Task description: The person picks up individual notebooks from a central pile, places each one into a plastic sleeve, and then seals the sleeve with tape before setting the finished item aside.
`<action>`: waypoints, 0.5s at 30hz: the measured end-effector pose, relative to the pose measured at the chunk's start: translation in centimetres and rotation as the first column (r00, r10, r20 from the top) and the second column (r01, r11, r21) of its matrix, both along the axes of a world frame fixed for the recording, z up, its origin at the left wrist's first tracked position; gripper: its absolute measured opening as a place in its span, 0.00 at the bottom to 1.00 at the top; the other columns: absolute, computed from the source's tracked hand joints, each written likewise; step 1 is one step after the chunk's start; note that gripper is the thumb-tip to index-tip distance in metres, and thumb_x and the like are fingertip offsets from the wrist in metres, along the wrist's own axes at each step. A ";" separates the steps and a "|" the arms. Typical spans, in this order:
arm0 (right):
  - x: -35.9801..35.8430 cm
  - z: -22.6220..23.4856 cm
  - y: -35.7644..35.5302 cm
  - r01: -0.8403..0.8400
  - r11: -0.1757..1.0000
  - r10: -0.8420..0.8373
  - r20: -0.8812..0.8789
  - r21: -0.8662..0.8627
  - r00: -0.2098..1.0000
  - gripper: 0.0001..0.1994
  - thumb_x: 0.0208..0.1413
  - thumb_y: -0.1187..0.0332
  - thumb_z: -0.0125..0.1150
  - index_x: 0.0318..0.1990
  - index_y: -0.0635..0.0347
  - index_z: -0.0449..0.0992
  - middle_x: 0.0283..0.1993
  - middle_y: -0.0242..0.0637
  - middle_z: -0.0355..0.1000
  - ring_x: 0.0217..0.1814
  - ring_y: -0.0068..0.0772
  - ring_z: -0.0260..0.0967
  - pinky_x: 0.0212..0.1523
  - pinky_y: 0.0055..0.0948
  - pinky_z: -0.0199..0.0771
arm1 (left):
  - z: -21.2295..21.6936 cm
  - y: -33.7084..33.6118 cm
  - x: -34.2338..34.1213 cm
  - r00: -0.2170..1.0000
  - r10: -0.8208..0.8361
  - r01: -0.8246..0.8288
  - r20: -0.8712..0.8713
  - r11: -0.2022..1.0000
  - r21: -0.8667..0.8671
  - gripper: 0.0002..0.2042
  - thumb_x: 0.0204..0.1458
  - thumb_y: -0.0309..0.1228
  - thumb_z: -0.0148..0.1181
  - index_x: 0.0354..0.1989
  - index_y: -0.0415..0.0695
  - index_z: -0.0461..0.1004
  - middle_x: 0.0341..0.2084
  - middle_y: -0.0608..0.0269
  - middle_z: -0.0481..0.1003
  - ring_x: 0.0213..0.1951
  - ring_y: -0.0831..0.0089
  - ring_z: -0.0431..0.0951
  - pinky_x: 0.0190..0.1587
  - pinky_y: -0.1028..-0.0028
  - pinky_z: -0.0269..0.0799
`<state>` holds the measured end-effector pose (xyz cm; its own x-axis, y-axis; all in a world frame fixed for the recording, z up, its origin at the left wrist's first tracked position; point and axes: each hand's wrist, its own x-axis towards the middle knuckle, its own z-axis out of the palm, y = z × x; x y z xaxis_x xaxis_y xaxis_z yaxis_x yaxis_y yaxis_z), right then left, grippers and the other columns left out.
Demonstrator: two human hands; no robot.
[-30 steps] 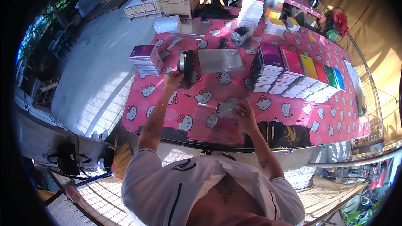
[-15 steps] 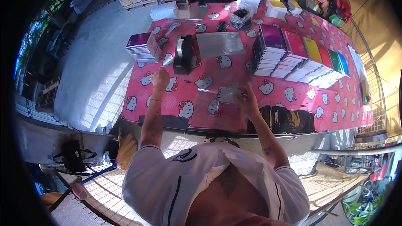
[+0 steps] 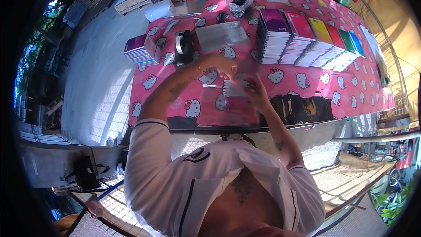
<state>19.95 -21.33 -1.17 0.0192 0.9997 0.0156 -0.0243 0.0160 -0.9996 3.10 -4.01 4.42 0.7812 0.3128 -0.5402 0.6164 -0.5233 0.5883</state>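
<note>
Here the left hand and right hand both pinch a clear-sleeved pink notebook over the bench; the tape dispenser sits at ten o'clock.

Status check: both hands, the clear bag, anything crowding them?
Left hand and right hand both up at the clear bag, gripping its top edge. Bag holds a notebook, over the pink tablecloth. Tape dispenser behind, apart.
</note>
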 end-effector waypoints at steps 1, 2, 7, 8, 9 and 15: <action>-0.1 -0.2 0.0 -0.005 1.000 0.005 -0.021 -0.014 1.000 0.21 0.56 0.74 0.65 0.56 0.60 0.67 0.50 0.35 0.71 0.49 0.25 0.69 0.49 0.26 0.70 | -4.0 0.4 -1.2 0.985 0.167 -0.151 0.042 0.955 -0.255 0.19 0.58 0.46 0.59 0.50 0.45 0.75 0.40 0.62 0.77 0.42 0.68 0.78 0.43 0.62 0.74; -0.4 -0.6 0.3 -0.023 0.999 0.022 -0.045 -0.026 0.999 0.22 0.56 0.72 0.66 0.56 0.60 0.67 0.50 0.35 0.71 0.50 0.25 0.68 0.50 0.26 0.69 | -8.0 0.7 -2.7 0.938 0.345 -0.282 0.038 0.822 -0.495 0.18 0.62 0.45 0.55 0.52 0.46 0.74 0.42 0.63 0.76 0.44 0.70 0.77 0.43 0.62 0.75; -0.2 -4.3 0.7 0.065 0.997 -0.054 -0.217 0.046 0.975 0.19 0.60 0.68 0.63 0.57 0.61 0.68 0.47 0.33 0.71 0.50 0.23 0.67 0.51 0.26 0.68 | -9.0 -4.9 -7.5 0.461 0.788 -0.275 0.409 0.565 -0.778 0.19 0.58 0.37 0.62 0.54 0.42 0.70 0.48 0.62 0.72 0.51 0.71 0.72 0.54 0.63 0.70; 0.6 -6.3 1.0 0.100 0.995 -0.086 -0.296 0.032 0.951 0.19 0.62 0.66 0.62 0.58 0.60 0.68 0.46 0.32 0.71 0.50 0.22 0.66 0.50 0.25 0.68 | -6.3 -7.8 -7.9 0.337 0.802 -0.109 0.494 0.554 -0.825 0.22 0.56 0.37 0.65 0.56 0.41 0.70 0.49 0.60 0.71 0.53 0.70 0.72 0.56 0.64 0.69; 0.3 -7.0 1.4 0.085 0.996 -0.071 -0.373 0.022 0.925 0.19 0.63 0.65 0.60 0.58 0.59 0.69 0.45 0.32 0.71 0.49 0.20 0.66 0.49 0.24 0.68 | -7.5 -10.4 -8.1 0.435 0.595 -0.321 0.675 0.803 -0.502 0.26 0.51 0.37 0.70 0.56 0.41 0.69 0.49 0.59 0.72 0.54 0.67 0.72 0.58 0.63 0.68; -0.1 -2.3 1.2 0.025 0.997 -0.064 -0.585 -0.074 0.808 0.19 0.67 0.56 0.52 0.57 0.58 0.71 0.44 0.30 0.73 0.44 0.22 0.70 0.47 0.27 0.69 | -3.7 -15.3 -9.3 0.529 0.342 -0.736 0.777 0.640 0.220 0.36 0.41 0.42 0.77 0.57 0.40 0.68 0.50 0.50 0.68 0.59 0.56 0.71 0.56 0.63 0.73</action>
<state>19.84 -20.09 -3.48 0.0498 0.9961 -0.0724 -0.6073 -0.0273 -0.7940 -6.22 -19.29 0.70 0.4107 0.8389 0.3572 0.4633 -0.5294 0.7107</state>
